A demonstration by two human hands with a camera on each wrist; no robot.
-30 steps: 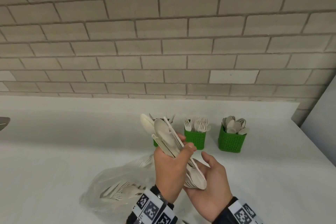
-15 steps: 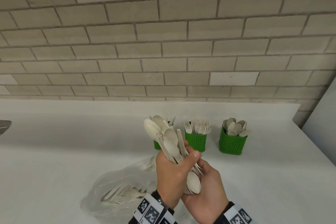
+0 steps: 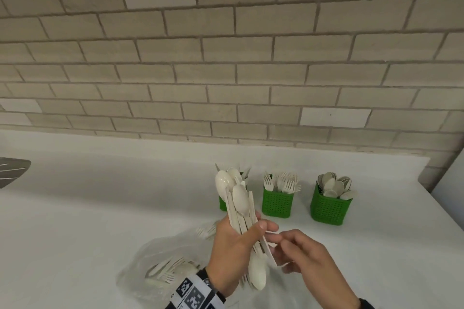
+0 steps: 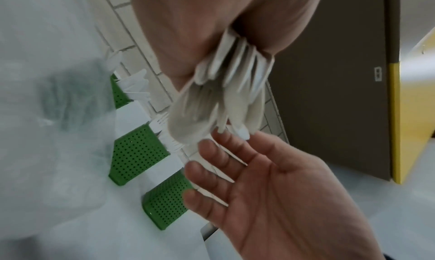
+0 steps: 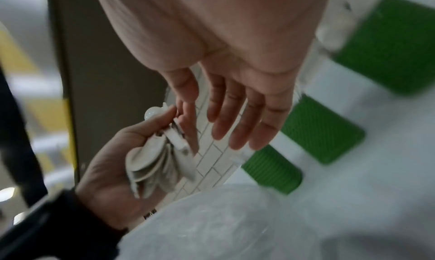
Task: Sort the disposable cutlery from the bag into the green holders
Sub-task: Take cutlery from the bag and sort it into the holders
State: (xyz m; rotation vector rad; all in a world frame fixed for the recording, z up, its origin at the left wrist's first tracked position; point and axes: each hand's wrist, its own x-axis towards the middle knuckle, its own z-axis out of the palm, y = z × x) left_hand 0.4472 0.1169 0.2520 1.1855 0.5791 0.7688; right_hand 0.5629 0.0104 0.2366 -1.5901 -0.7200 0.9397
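Observation:
My left hand grips a bundle of beige disposable cutlery, mostly spoons and flat handles, held nearly upright above the white counter. My right hand is just right of the bundle's lower end, its straight fingers touching the handle tips. Three green holders stand behind. The left holder is partly hidden by the bundle, the middle holder has forks, and the right holder has spoons. A clear plastic bag with several forks lies under my left wrist.
A brick wall backs the white counter. A grey object pokes in at the left edge. The counter ends at the right by a pale panel.
My left hand has tipped the bundle more upright. My right hand, which cupped the bundle's lower end, has drawn out to the right with its fingers straightened.

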